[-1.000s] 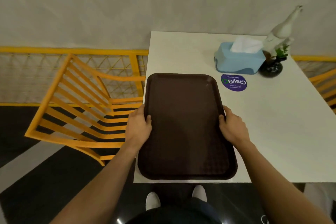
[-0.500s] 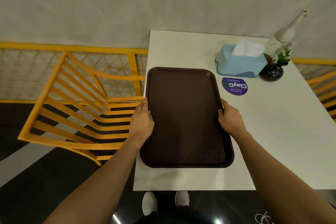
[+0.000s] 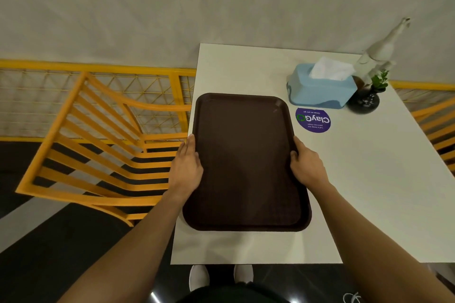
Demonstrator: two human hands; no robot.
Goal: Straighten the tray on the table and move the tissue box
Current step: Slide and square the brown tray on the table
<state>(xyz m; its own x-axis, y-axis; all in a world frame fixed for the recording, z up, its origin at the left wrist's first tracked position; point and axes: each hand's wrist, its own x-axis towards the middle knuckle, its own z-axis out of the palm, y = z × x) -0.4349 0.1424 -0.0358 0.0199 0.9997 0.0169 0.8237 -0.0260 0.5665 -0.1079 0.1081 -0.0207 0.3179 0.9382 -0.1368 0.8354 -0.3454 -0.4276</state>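
The tray [image 3: 246, 162] lies on the bench [image 3: 369, 179] along its nine o'clock edge. At one o'clock from it sits the tissue box [image 3: 320, 91] — a sticker [image 3: 313, 120] between them, a vase [image 3: 363, 102] just beside the box at three o'clock.

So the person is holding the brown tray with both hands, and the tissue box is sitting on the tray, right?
Not quite. Both hands, left hand and right hand, do hold the brown tray by its long sides, but the blue tissue box is not on it. The head view shows the box on the white table, beyond the tray's far right corner.
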